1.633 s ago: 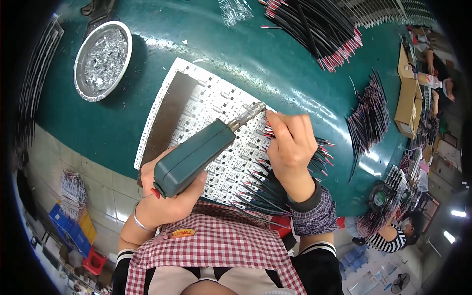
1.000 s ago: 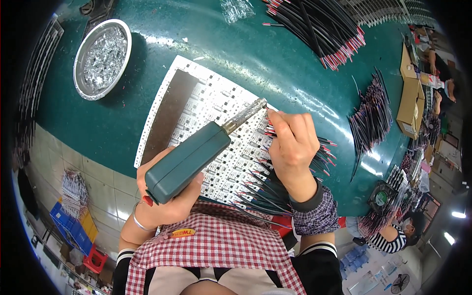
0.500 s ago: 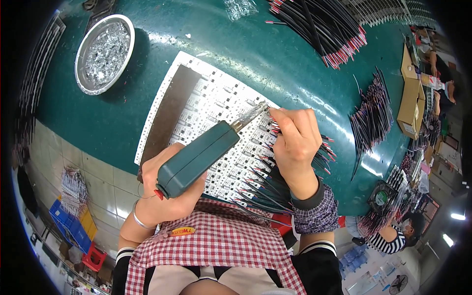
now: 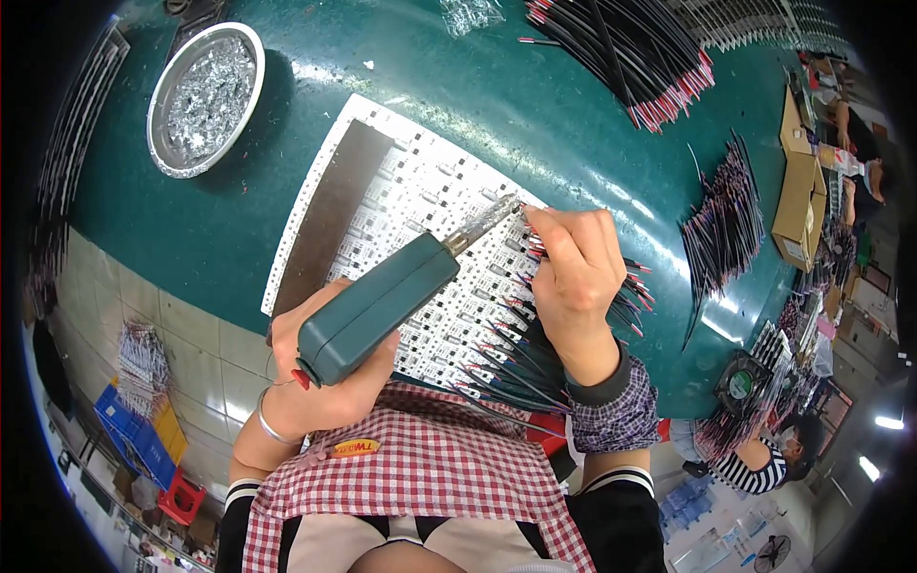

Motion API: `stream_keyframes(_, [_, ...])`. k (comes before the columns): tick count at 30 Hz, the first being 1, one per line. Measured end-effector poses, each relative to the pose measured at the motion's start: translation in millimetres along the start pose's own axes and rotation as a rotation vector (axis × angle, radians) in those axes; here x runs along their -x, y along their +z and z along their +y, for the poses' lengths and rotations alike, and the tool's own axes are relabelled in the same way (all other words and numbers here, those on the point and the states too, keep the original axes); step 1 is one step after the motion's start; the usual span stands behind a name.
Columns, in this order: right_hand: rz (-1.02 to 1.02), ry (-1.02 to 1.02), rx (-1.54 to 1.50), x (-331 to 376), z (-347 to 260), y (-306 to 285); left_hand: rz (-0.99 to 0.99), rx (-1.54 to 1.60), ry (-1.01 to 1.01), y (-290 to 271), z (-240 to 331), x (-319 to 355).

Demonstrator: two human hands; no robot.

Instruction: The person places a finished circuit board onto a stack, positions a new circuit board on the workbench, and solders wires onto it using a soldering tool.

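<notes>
My left hand is wrapped round a dark green soldering gun. Its silvery heating tip points up and right, over the far right edge of a white circuit board panel with rows of small parts. Beside that tip, the thumb and forefinger of my right hand are pinched together at the panel's edge. What they hold is hidden by the fingers; it may be a thin wire. Black wires with red ends run along the panel's right side and under my right wrist. A brown strip lies on the panel's left part.
A white-rimmed bowl of silvery scraps stands at the far left of the green table. Bundles of black wires lie at the far right, with another wire pile nearer. Beyond are a cardboard box, a small fan and other people.
The soldering gun has shifted slightly to the left, its tip still near the panel's edge. My right hand stays pinched in nearly the same place.
</notes>
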State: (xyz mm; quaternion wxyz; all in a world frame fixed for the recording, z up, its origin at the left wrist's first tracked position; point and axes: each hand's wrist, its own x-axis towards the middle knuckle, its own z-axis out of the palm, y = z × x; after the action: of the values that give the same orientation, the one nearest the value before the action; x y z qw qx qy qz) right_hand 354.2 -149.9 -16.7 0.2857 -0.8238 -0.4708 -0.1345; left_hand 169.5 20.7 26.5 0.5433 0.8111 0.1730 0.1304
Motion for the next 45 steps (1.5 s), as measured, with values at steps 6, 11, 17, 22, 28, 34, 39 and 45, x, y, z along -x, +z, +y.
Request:
stream_keyframes(6, [0.004,-0.031,0.001,1,1,3,-0.054,-0.112,0.068,-2,-4,0])
stream_keyframes(11, [-0.004,-0.038,0.031,1,-3,3,-0.043,-0.114,0.070,-2,-5,1])
stream_keyframes(17, [-0.020,-0.045,0.045,4,-2,0,0.059,-0.016,-0.008,-3,-11,21])
stream_keyframes(22, [0.079,-0.045,0.000,9,-15,-13,0.005,-0.317,0.206,-11,-13,27])
stream_keyframes(28, [-0.095,0.094,0.036,18,-20,-4,0.084,-0.199,0.040,-6,-14,30])
stream_keyframes(34, [-0.001,-0.039,-0.014,18,-13,1,0.024,-0.311,0.158,-7,-19,28])
stream_keyframes(39, [0.020,-0.029,-0.032,18,-17,2,0.080,0.026,-0.027,-3,-13,24])
stream_keyframes(45, [0.025,-0.025,0.013,18,-15,1,0.064,0.022,-0.016,-3,-12,24])
